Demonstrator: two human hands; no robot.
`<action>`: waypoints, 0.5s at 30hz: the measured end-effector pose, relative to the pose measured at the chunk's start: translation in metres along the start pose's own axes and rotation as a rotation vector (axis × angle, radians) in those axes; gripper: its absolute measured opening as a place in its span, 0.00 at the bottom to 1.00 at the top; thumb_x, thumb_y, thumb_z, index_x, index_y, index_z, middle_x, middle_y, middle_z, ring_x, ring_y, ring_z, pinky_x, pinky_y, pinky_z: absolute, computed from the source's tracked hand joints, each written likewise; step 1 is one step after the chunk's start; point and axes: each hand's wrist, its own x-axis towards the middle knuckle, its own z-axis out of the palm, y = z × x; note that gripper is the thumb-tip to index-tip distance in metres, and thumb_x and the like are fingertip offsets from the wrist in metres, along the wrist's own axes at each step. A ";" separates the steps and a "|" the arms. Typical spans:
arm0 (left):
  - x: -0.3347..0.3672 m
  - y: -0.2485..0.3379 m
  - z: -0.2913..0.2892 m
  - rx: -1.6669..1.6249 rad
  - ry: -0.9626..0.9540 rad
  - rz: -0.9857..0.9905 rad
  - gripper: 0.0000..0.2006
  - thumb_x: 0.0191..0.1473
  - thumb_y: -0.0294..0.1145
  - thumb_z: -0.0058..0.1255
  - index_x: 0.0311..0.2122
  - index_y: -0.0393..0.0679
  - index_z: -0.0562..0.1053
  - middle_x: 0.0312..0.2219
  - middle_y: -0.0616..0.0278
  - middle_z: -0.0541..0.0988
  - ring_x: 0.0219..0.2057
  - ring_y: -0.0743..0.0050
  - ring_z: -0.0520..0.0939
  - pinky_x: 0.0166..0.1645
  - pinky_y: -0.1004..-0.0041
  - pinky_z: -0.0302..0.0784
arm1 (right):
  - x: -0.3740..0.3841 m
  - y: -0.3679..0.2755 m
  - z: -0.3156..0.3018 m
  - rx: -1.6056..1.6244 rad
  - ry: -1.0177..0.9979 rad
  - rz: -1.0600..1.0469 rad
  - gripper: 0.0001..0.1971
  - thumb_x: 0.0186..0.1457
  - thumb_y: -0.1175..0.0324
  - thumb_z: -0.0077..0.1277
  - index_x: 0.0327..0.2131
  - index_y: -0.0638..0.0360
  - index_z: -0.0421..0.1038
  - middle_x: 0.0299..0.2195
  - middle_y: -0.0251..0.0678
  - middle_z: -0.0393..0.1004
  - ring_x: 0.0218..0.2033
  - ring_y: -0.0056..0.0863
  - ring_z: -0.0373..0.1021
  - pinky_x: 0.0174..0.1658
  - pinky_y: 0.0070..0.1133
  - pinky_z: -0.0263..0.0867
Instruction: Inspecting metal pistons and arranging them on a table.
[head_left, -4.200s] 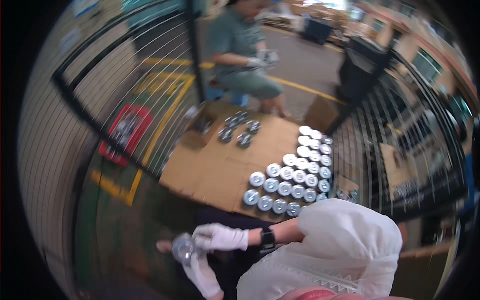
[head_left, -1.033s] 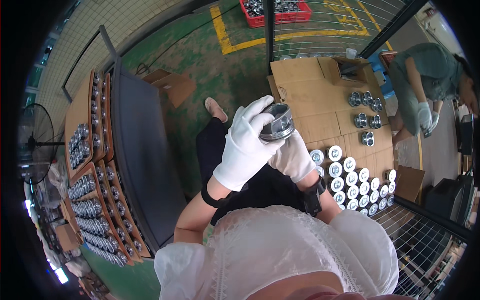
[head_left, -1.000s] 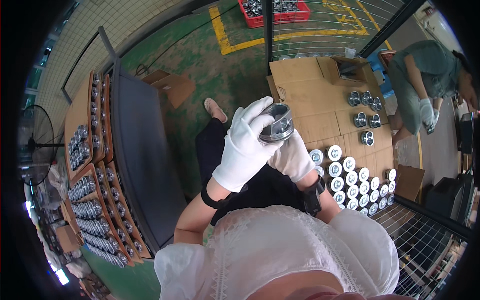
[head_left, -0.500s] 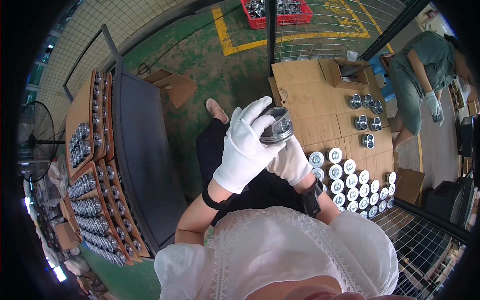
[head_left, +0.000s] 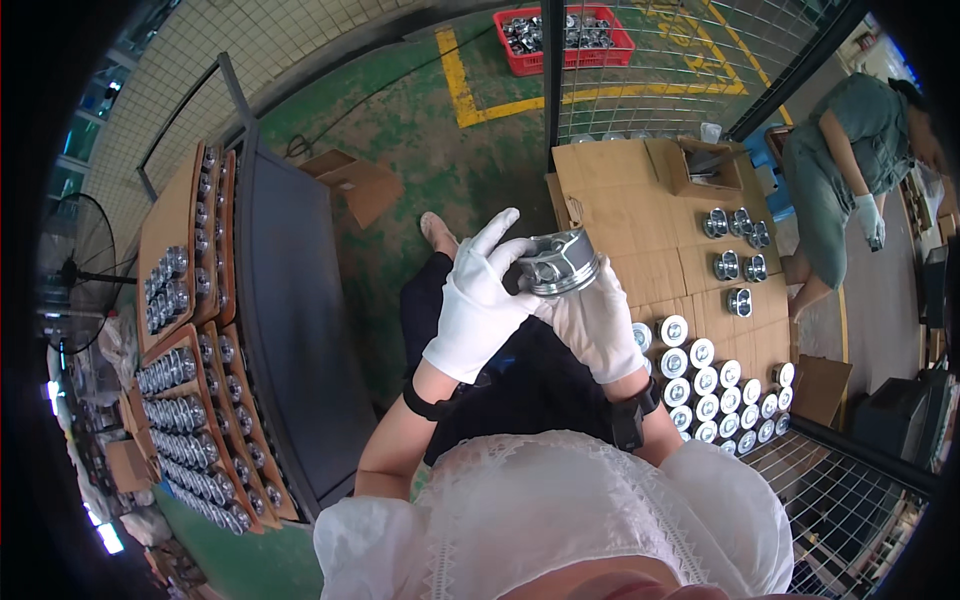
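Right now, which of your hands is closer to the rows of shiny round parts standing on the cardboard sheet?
Right. The right hand is just beside the rows of round parts on the cardboard sheet; the left hand is farther off, beyond the metal part both hold.

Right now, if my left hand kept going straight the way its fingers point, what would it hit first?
The left hand points up and to the right, its fingertips already on the metal piston that both hands hold. Past that lies the cardboard sheet on the floor, though depth is unclear.
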 end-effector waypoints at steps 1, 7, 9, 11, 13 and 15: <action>0.000 -0.001 0.002 -0.015 0.000 -0.002 0.25 0.36 0.27 0.70 0.45 0.41 0.79 0.61 0.55 0.71 0.58 0.50 0.75 0.61 0.59 0.74 | 0.000 0.000 0.000 -0.015 0.007 -0.006 0.35 0.66 0.41 0.44 0.62 0.63 0.61 0.56 0.47 0.71 0.53 0.40 0.73 0.55 0.37 0.73; 0.001 -0.001 0.011 -0.086 0.007 0.024 0.29 0.38 0.27 0.70 0.50 0.41 0.75 0.61 0.52 0.71 0.55 0.49 0.78 0.58 0.60 0.77 | 0.001 -0.001 -0.001 -0.119 0.068 -0.074 0.31 0.69 0.43 0.39 0.61 0.62 0.60 0.56 0.44 0.70 0.52 0.35 0.73 0.54 0.35 0.73; 0.000 0.000 0.013 -0.112 0.038 0.068 0.31 0.39 0.28 0.71 0.51 0.41 0.72 0.61 0.51 0.71 0.54 0.48 0.78 0.56 0.61 0.78 | 0.001 -0.002 -0.002 -0.153 0.103 -0.091 0.31 0.70 0.43 0.38 0.60 0.62 0.60 0.55 0.45 0.71 0.51 0.35 0.73 0.53 0.34 0.74; 0.000 0.001 0.014 -0.124 0.042 0.078 0.31 0.39 0.30 0.72 0.51 0.40 0.72 0.61 0.50 0.71 0.54 0.49 0.79 0.55 0.61 0.79 | 0.001 -0.002 -0.004 -0.127 0.099 -0.072 0.31 0.70 0.43 0.37 0.60 0.62 0.61 0.54 0.46 0.72 0.50 0.37 0.74 0.53 0.34 0.74; 0.000 0.002 0.014 -0.124 0.044 0.087 0.31 0.39 0.31 0.73 0.50 0.40 0.71 0.61 0.50 0.71 0.54 0.49 0.79 0.54 0.61 0.80 | 0.002 -0.004 -0.006 -0.032 0.052 -0.015 0.31 0.70 0.43 0.36 0.60 0.62 0.61 0.52 0.47 0.73 0.49 0.39 0.75 0.52 0.34 0.74; 0.000 0.002 0.014 -0.113 0.037 0.090 0.31 0.38 0.32 0.73 0.49 0.40 0.71 0.61 0.50 0.71 0.54 0.50 0.79 0.54 0.61 0.80 | 0.002 -0.005 -0.008 0.081 0.005 0.086 0.31 0.70 0.42 0.36 0.60 0.62 0.61 0.52 0.48 0.73 0.47 0.41 0.76 0.52 0.34 0.74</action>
